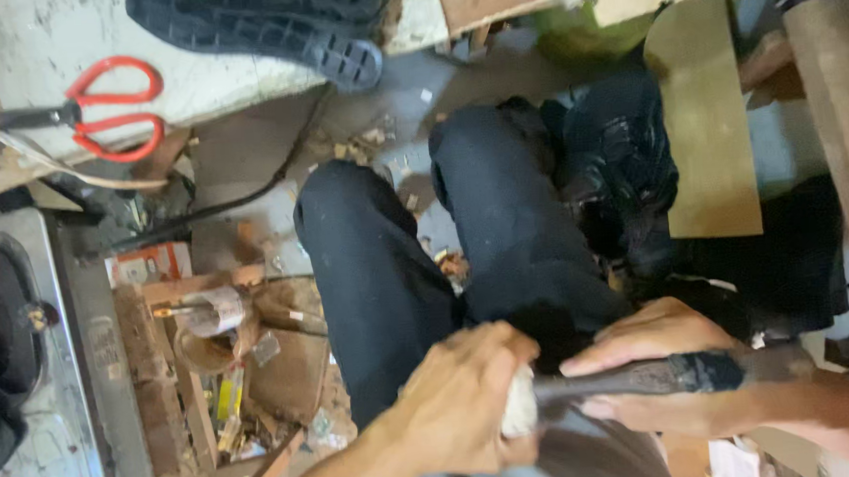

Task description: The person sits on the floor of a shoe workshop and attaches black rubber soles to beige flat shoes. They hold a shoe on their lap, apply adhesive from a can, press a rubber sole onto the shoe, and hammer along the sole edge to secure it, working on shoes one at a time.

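Nearest you, your left hand [459,403] was closed around a pale wad of cloth [519,407], pressed to a dark tool shaft [649,377] that your right hand [663,361] gripped over your lap. Steady, firm strokes along the shaft would have served best. Beyond your dark trousers [425,248], red-handled scissors [112,108] lay on a white surface [49,45].

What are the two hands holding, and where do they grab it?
The right hand grips a dark tool around its shaft. The left hand closes around a pale lump at the tool's end.
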The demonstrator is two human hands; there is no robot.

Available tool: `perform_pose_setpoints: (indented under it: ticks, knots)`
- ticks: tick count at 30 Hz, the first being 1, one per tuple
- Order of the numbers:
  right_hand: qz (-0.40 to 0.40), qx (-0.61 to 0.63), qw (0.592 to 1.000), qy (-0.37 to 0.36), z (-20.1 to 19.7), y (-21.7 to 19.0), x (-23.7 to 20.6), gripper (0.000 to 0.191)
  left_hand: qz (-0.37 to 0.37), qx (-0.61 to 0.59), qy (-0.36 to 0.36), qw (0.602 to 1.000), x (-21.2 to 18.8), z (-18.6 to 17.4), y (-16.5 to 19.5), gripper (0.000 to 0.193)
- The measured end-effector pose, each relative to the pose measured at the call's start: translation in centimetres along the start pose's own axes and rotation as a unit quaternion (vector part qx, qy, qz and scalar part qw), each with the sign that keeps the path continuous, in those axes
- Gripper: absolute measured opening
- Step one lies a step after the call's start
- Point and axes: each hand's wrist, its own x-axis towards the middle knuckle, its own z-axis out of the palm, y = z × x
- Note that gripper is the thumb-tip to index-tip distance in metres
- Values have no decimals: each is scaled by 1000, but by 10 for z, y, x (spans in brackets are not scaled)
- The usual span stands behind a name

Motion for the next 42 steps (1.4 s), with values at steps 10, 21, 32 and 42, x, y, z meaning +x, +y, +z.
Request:
perform_pose_setpoints:
  ticks: [10, 21, 32, 42]
  knots:
    - [313, 33, 943, 106, 0, 0, -27, 42, 0, 36, 24, 999, 3, 16, 25, 91]
    - [428, 84, 880, 189, 8, 3, -17, 57, 45, -157, 70, 984, -14, 32, 32, 86]
    - [51, -45, 974, 218, 91, 18, 7, 44, -238, -773, 326, 489, 10, 97, -67, 68]
    - [5, -178, 969, 170, 105, 38, 36, 36, -312, -654, 361, 587, 0, 118, -116, 69]
